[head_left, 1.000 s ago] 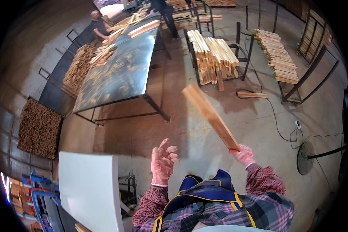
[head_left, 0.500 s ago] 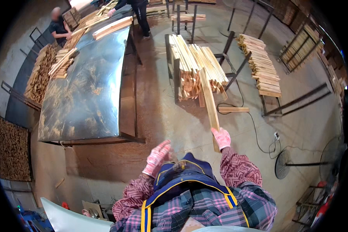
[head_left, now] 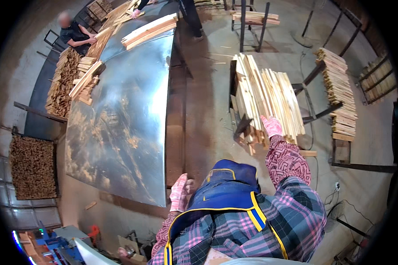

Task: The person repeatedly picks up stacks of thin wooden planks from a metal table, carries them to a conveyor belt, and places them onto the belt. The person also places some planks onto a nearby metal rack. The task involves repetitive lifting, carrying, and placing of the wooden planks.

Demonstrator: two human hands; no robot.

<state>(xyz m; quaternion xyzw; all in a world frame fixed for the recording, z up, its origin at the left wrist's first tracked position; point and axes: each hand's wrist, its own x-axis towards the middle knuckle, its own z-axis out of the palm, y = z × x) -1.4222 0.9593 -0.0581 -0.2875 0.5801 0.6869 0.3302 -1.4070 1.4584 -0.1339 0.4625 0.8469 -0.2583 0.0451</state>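
Observation:
My right hand (head_left: 272, 126), in a pink-and-white knit glove, reaches to the near end of a stack of pale wooden strips (head_left: 281, 99). Its fingers are stretched out against the strip ends, and it grips no strip that I can make out. The strips lie lengthwise between upright dark metal posts. Gloved the same way, my left hand (head_left: 180, 193) hangs beside the near corner of the metal-topped table (head_left: 119, 132). Its fingers point up, apart from the thumb, with nothing held.
Bundled strips (head_left: 149, 31) lie on the table's far end, where a person (head_left: 75, 35) handles wood and another stands across. A second strip row (head_left: 338, 92) is at the right. Dark posts (head_left: 327, 112) jut beside the stack; a cable and a fan (head_left: 334, 216) stand lower right.
The long board my right hand held by its end now lies with the stack. That hand has moved forward onto the strips. My view has shifted, bringing the table nearer my left hand.

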